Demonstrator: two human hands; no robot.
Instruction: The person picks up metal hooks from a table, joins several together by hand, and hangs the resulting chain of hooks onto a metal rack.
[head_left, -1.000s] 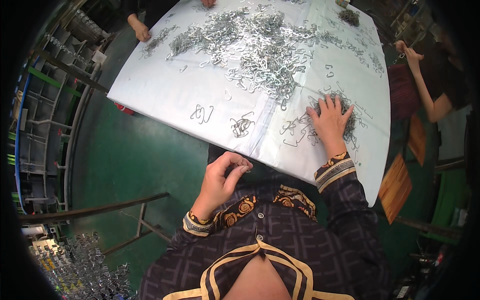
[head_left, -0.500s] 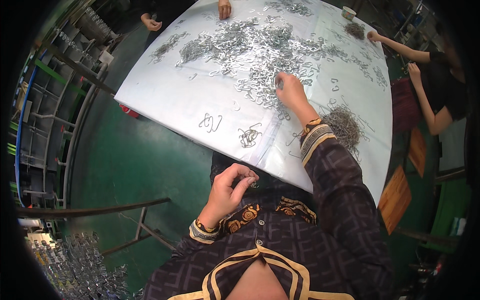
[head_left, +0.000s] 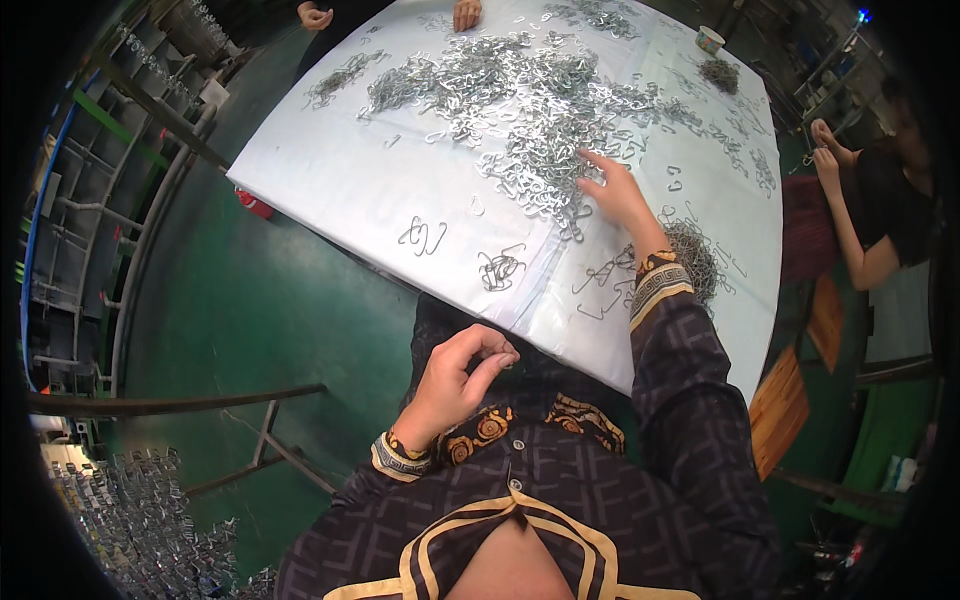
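Note:
My left hand hovers over my lap just off the table's near edge. Its thumb and fingertips are pinched together, and whatever they hold is too small to make out. Over the table, my right hand reaches to the near right side of a big heap of shiny metal hooks. Thumb and index finger are spread apart there, with nothing seen between them. By my right wrist lies a tangled pile of thin wire hooks. Closer to me are a small cluster of wire hooks and a few loose bent wires.
A white-covered table fills the middle. Co-workers' hands show at its far side and at the right. A paper cup stands at the far right corner beside another wire pile. Metal racks line the left; wooden stools stand at right.
My right hand has drawn back slightly to the right, and its fingers have opened from a pinch. The left hand stays pinched in about the same place. The right co-worker's hand has left the table.

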